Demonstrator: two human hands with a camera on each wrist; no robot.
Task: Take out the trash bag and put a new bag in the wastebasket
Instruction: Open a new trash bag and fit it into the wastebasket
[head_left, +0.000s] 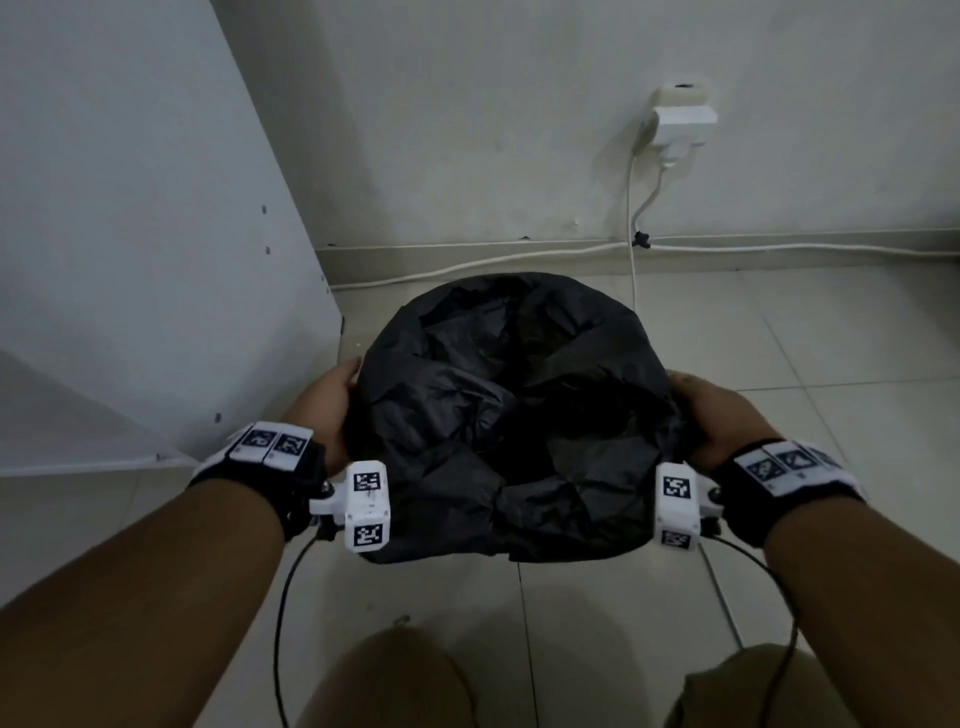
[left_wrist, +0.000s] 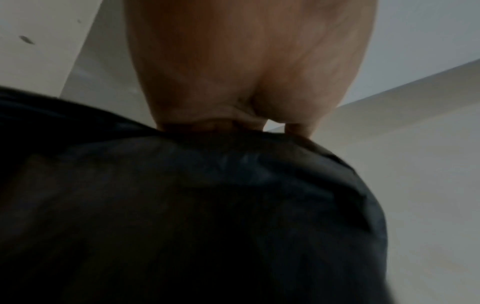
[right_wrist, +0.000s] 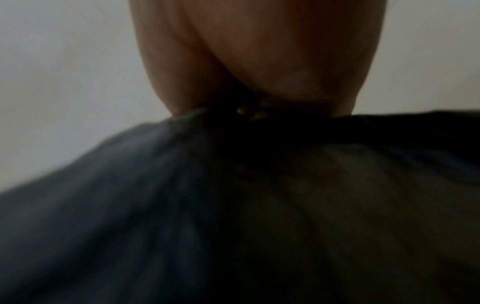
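My left hand (head_left: 332, 402) and right hand (head_left: 714, 415) clamp opposite edges of the black bag (head_left: 514, 415), keeping its mouth spread between them over the wastebasket.

Wastebasket hidden under black bag (head_left: 511, 415); fingers of both hands hidden.

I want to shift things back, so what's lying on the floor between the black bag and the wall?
In the head view, bare floor tile and a white cable running along the baseboard lie between the black bag and the wall.
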